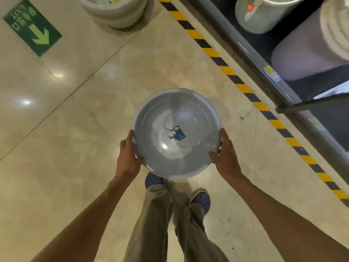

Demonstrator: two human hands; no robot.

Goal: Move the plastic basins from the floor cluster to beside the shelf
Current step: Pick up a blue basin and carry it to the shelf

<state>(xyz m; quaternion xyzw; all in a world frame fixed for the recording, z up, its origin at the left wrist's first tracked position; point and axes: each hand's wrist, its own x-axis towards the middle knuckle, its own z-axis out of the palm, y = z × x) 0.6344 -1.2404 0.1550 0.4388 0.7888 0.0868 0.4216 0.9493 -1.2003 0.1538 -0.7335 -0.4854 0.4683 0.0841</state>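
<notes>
A round grey-blue plastic basin [176,118] with a blue label inside hangs in the air above the tiled floor, in the middle of the view. My left hand [128,154] grips its left rim, thumb over the edge. My right hand [224,152] grips the right rim the same way. A stack of pale basins [115,12] stands on the floor at the top, left of centre. The shelf [283,76] runs along the right side.
A yellow-and-black striped tape line [236,80] runs diagonally on the floor in front of the shelf. On the shelf sit a pale bucket [264,14] and a lavender container [309,52]. A green arrow sticker [32,27] lies at top left. My feet [200,200] stand below the basin.
</notes>
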